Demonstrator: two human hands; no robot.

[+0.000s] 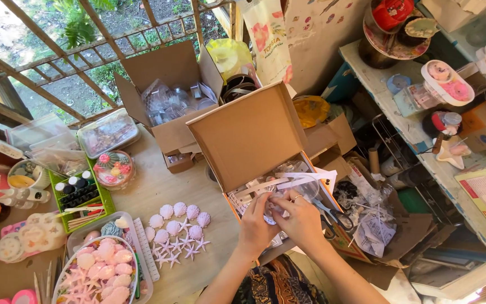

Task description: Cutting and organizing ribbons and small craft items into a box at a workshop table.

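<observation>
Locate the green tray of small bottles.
In the head view, the green tray sits at the left of the wooden table, left of the pink shell and star shapes and below the round clear container.

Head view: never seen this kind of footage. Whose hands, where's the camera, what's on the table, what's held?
There is no machine here. A person wears one camera on the head, looking down at their own bare hands. The left hand and right hand meet over an open cardboard box, both handling a clear plastic piece and white paper strips; exactly what each grips is hard to tell. On the wooden table lie pink shell and star shapes, a clear tub of more pink shapes and a green tray of small bottles.
</observation>
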